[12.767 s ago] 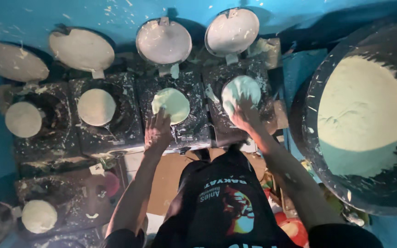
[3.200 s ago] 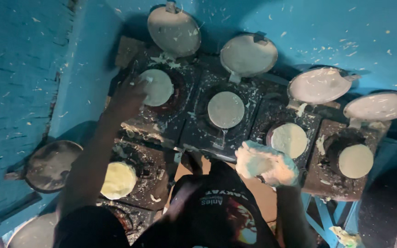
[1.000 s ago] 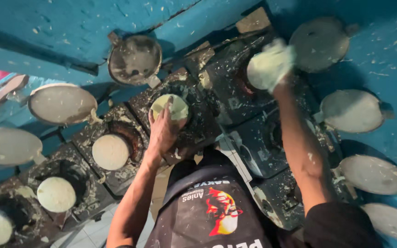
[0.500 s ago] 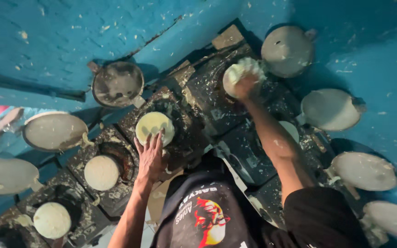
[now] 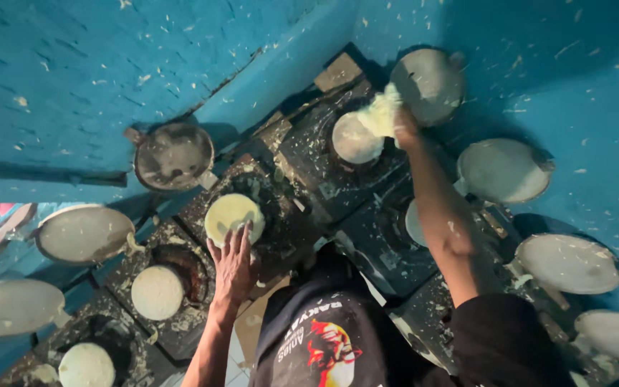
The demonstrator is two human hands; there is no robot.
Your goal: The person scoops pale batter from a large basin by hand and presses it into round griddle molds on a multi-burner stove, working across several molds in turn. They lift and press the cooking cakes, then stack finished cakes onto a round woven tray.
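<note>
Right hand (image 5: pixel 394 115) now over farther disc (image 5: pixel 354 137)

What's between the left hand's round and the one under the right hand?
Head view: between the pale round at the left hand and the round under the right hand, only dark, batter-spattered stove top.

Round lids (image 5: pixel 84 233) hinged open by blue wall (image 5: pixel 109 64); pale disc (image 5: pixel 157 292) on untouched burner.
</note>
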